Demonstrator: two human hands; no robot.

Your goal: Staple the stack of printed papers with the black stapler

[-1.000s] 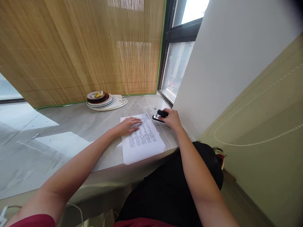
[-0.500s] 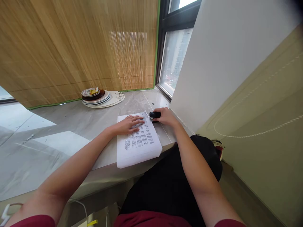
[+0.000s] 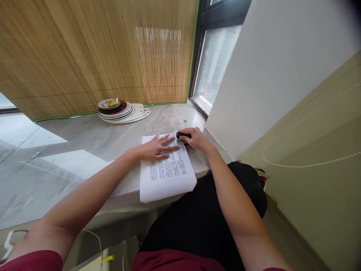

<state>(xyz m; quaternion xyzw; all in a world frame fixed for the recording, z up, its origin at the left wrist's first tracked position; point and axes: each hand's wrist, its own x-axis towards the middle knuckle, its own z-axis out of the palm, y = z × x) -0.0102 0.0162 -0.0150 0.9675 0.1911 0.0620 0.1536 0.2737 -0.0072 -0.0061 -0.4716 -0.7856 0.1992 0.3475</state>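
Note:
Printed white paper (image 3: 169, 184) lies on the grey stone ledge, its near end hanging over the front edge. My left hand (image 3: 156, 148) rests flat on its upper part, fingers spread. In my right hand (image 3: 197, 139) is a black stapler (image 3: 183, 135), gripped from the right side. The stapler's front end sits over the paper's upper right edge, close to my left fingertips. My right fingers and palm hide the stapler's rear.
Stacked plates (image 3: 115, 113) stand at the back of the marble-look ledge (image 3: 84, 139), before a bamboo blind (image 3: 113, 52). Two tiny dark bits (image 3: 185, 121) lie near the window (image 3: 214, 64). A white wall (image 3: 254, 75) bounds the right side.
The stapler has moved left onto the paper's edge and its top looks pressed lower. My left fingers have spread wider and shifted slightly right. The view has shifted a little.

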